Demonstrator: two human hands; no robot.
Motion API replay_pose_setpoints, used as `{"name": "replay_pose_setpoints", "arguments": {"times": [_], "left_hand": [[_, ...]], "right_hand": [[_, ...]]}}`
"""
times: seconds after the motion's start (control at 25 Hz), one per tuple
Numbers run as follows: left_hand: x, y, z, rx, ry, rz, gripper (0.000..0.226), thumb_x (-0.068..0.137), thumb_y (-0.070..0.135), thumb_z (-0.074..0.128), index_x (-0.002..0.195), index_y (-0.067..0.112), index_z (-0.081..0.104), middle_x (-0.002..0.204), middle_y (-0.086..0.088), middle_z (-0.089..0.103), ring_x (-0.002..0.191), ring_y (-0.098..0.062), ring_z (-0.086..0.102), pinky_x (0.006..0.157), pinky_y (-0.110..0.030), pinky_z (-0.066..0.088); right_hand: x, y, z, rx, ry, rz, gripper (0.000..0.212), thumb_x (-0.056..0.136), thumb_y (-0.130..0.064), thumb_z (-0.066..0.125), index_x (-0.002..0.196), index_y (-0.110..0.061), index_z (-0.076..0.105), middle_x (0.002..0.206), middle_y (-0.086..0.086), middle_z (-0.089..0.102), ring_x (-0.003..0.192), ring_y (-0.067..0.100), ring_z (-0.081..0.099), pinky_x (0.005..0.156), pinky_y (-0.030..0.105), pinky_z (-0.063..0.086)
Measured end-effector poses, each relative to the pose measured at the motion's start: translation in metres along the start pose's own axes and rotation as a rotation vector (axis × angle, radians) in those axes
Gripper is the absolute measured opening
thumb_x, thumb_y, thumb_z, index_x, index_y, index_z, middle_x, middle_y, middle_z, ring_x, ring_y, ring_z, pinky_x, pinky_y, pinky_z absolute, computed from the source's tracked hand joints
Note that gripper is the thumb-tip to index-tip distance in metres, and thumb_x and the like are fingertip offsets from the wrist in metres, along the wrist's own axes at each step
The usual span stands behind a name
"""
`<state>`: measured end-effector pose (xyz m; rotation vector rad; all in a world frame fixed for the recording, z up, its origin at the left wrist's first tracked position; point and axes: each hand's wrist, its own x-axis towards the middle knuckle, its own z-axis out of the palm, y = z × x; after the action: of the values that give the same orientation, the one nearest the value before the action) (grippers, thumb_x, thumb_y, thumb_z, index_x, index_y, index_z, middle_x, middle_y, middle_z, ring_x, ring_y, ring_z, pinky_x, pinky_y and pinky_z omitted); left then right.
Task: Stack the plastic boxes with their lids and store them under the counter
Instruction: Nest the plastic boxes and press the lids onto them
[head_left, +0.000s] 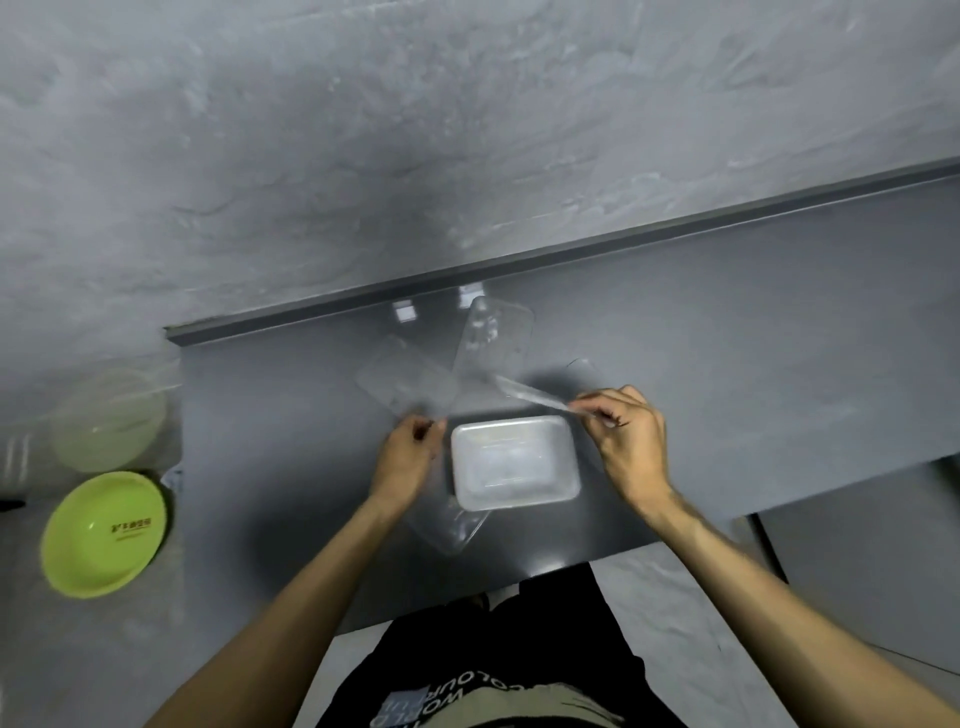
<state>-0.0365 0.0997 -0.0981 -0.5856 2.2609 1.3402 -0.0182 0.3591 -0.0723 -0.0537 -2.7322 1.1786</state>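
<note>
A white rectangular plastic box (514, 462) stands open side up on the grey counter (727, 364), between my hands. It rests partly on a clear lid (452, 527) that sticks out toward me. My right hand (628, 441) pinches another clear lid (535, 397), tilted and seen almost edge-on, just beyond the box. My left hand (408, 460) is closed at the near corner of a flat clear lid (405, 384) lying left of the box. A further clear lid (496, 332) lies near the back rim.
A bright green bowl (104, 535) and a translucent round container (109, 421) sit off the counter's left end. A raised rim (623, 244) runs along the counter's back against the grey wall. A lower grey surface (857, 551) lies at the right.
</note>
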Motion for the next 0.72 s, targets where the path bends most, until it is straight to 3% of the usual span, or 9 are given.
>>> {"name": "replay_pose_setpoints", "arguments": {"times": [0.12,0.28,0.36,0.44,0.52,0.6,0.72], "left_hand": [[-0.010,0.018,-0.011,-0.475,-0.235,-0.097,0.025,0.093,0.034,0.057,0.087,0.012,0.066,0.067,-0.003,0.068,0.051,-0.015,0.063,0.047,-0.022,0.051],[-0.020,0.026,-0.018,-0.512,-0.275,-0.100,0.003,0.086,0.009,0.067,0.088,0.010,0.066,0.071,-0.004,0.067,0.051,-0.009,0.063,0.049,-0.019,0.053],[-0.019,0.021,-0.017,-0.490,-0.233,-0.106,0.007,0.085,0.002,0.067,0.088,0.008,0.065,0.069,-0.003,0.064,0.048,-0.008,0.062,0.049,-0.019,0.053],[-0.019,0.017,-0.018,-0.454,-0.192,-0.106,0.011,0.086,0.000,0.065,0.093,0.008,0.066,0.070,-0.003,0.064,0.047,-0.008,0.060,0.050,-0.018,0.053],[-0.017,0.012,-0.016,-0.413,-0.152,-0.099,0.018,0.086,-0.002,0.063,0.102,0.006,0.065,0.074,-0.004,0.064,0.047,-0.007,0.060,0.049,-0.018,0.053],[-0.015,0.008,-0.014,-0.347,-0.133,-0.081,0.025,0.086,-0.004,0.062,0.110,0.003,0.064,0.079,-0.007,0.063,0.049,-0.010,0.057,0.049,-0.019,0.052],[-0.015,0.004,-0.003,-0.230,-0.152,-0.041,0.028,0.087,-0.006,0.061,0.114,-0.001,0.063,0.087,-0.011,0.064,0.057,-0.015,0.055,0.053,-0.023,0.052]], "right_hand": [[-0.005,-0.008,0.008,-0.015,-0.029,-0.199,0.024,0.076,0.008,0.071,0.084,-0.014,0.077,0.089,-0.005,0.075,0.081,0.016,0.061,0.071,0.025,0.051],[-0.015,-0.014,0.023,-0.072,-0.048,-0.369,0.019,0.078,0.006,0.069,0.078,-0.013,0.074,0.089,-0.003,0.074,0.078,0.023,0.061,0.066,0.033,0.052],[-0.020,-0.014,0.026,-0.128,-0.075,-0.414,0.020,0.074,0.005,0.072,0.079,-0.014,0.072,0.095,-0.002,0.072,0.084,0.022,0.061,0.070,0.035,0.051],[-0.026,-0.008,0.024,-0.185,-0.170,-0.419,0.020,0.071,-0.010,0.078,0.088,-0.018,0.072,0.108,-0.002,0.068,0.099,0.019,0.058,0.079,0.036,0.051],[-0.032,0.000,0.019,-0.204,-0.267,-0.269,0.042,0.068,-0.038,0.082,0.106,-0.023,0.070,0.123,-0.004,0.059,0.115,0.014,0.050,0.095,0.030,0.046],[-0.033,0.008,0.016,-0.061,-0.276,0.038,0.057,0.071,-0.046,0.078,0.121,-0.024,0.062,0.127,-0.008,0.053,0.118,0.007,0.046,0.099,0.020,0.038],[-0.028,0.018,0.017,0.195,-0.193,0.431,0.038,0.083,-0.030,0.072,0.117,-0.016,0.064,0.090,-0.006,0.064,0.081,0.005,0.061,0.077,0.015,0.046]]}}
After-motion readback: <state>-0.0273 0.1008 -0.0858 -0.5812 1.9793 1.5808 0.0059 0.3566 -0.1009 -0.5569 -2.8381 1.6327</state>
